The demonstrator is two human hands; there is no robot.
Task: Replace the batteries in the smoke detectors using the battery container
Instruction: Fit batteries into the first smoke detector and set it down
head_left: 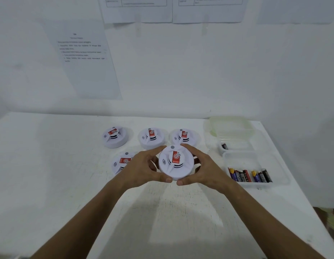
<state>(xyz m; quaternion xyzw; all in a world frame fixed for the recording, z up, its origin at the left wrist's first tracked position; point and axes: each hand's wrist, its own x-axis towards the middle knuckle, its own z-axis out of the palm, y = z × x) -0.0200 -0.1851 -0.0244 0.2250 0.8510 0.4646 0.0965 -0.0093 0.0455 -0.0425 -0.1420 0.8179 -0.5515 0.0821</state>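
With our left hand [143, 169] and right hand [203, 167] curled around the smoke detector [176, 162] just above the desk [50, 165], we should probably counter-twist evenly to free its base.

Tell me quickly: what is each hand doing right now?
Left hand: grips the smoke detector.
Right hand: grips the same smoke detector.

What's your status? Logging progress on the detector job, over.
Left hand and right hand both grip one detector, lid still on. Four more behind. Batteries in tub at right. Nothing in the way.
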